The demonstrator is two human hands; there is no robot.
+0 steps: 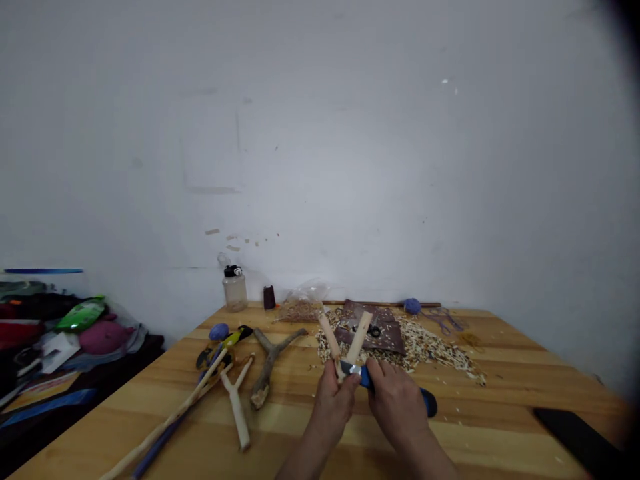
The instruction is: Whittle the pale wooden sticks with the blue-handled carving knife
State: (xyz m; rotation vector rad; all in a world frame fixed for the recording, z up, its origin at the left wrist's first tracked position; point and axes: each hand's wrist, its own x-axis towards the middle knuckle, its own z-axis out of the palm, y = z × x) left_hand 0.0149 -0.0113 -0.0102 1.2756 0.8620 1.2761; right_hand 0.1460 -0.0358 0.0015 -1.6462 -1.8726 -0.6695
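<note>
My left hand (pixel 331 400) is closed around the lower part of a peeled, Y-shaped forked stick (pixel 359 337), whose two prongs point up and away from me. My right hand (pixel 397 403) grips the blue and black handle of a knife (pixel 429 403). Its short metal blade lies against the wood near the fork, close to my left thumb. The stick's lower end is hidden by my left hand. Beyond both hands, wood shavings (pixel 435 350) cover part of the table around a dark brown cloth or leather piece (pixel 395 340).
A peeled fork (pixel 237 407), a bark-covered fork (pixel 270 363) and long sticks (pixel 165 427) lie left on the wooden table (pixel 280 447). A bottle (pixel 235 290), a dark thread spool (pixel 269 297) and a plastic bag (pixel 303 307) stand behind. A black flat object (pixel 575 433) lies right.
</note>
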